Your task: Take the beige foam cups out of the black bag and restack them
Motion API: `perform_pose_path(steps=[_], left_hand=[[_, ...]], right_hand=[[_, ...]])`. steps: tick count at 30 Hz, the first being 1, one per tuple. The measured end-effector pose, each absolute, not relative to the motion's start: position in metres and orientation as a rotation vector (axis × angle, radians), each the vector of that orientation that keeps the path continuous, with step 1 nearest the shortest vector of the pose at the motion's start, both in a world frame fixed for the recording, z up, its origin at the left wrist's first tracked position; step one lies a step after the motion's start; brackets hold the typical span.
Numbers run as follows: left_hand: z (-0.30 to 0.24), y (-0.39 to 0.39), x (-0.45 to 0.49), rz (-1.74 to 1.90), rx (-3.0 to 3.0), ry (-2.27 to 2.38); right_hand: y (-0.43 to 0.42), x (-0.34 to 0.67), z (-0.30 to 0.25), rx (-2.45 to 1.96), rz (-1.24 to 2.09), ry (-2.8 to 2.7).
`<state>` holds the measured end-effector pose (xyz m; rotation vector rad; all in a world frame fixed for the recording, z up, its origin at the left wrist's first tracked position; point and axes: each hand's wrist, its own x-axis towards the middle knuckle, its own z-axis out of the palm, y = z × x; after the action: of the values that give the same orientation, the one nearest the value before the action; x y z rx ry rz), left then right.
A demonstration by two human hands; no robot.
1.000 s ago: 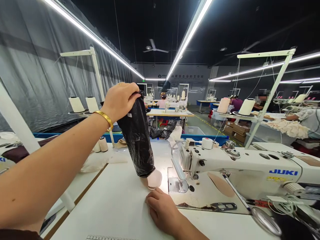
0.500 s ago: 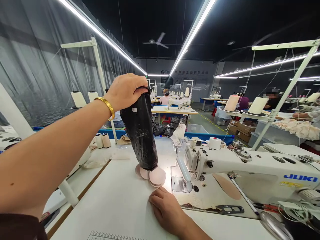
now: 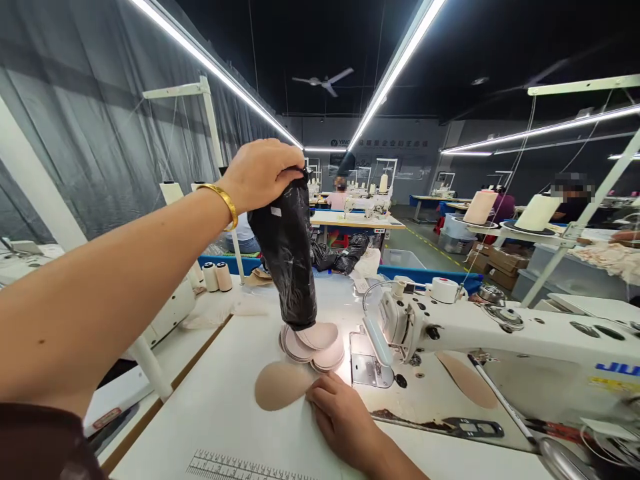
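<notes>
High over the table, my left hand (image 3: 267, 172) grips the gathered end of a black plastic bag (image 3: 287, 260), which hangs with its mouth down. Beneath that mouth lies a loose pile of pale pink, rounded fabric pads (image 3: 327, 350), and one of them leans against the bag's opening. A single tan oval pad (image 3: 281, 387) lies apart on the white tabletop, nearer to me. My right hand (image 3: 343, 415) rests on the table with its fingers curled together; its fingertips are at the right edge of the tan pad, and I see nothing held in them.
A white sewing machine (image 3: 480, 327) with a lit lamp stands at the right, another tan pad (image 3: 467, 380) under its arm. Thread snips (image 3: 475, 427) lie in front. A ruler (image 3: 240, 467) is at the near edge. More black bags (image 3: 345, 253) sit behind; people work farther back.
More pink pads have slid out of the bag onto the pile. A tan oval pad has appeared beside my right hand. The bag's mouth is slightly higher, and the view has shifted left.
</notes>
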<state>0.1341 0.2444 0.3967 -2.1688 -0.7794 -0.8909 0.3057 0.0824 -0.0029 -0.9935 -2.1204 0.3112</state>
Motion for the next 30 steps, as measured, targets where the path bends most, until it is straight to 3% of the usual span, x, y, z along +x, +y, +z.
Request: perform_pose_path(steps=[5, 11, 16, 23, 26, 30], left_hand=[[0.399, 0.252, 0.128, -1.071, -2.069, -0.974], [0.376, 0.261, 0.112, -1.02, -2.058, -1.235], [0.356, 0.253, 0.115, -0.547, -2.394, -1.018], [0.376, 0.23, 0.113, -0.66, -2.222, -0.86], [0.378, 0.214, 0.116, -0.73, -2.13, -0.988], [0.366, 0.17, 0.125, -0.548, -2.261, -0.92]], right_hand=[[0.083, 0.306, -0.005, -1.006, 0.311, -2.117], [0.086, 0.305, -0.004, -0.957, 0.311, -2.099], [0.084, 0.306, 0.001, -0.932, 0.326, -2.082], [0.086, 0.307, -0.003, -0.958, 0.315, -2.077], [0.08, 0.307, 0.002, -0.857, 0.207, -2.046], [0.062, 0.295, 0.032, -0.717, -0.164, -1.917]])
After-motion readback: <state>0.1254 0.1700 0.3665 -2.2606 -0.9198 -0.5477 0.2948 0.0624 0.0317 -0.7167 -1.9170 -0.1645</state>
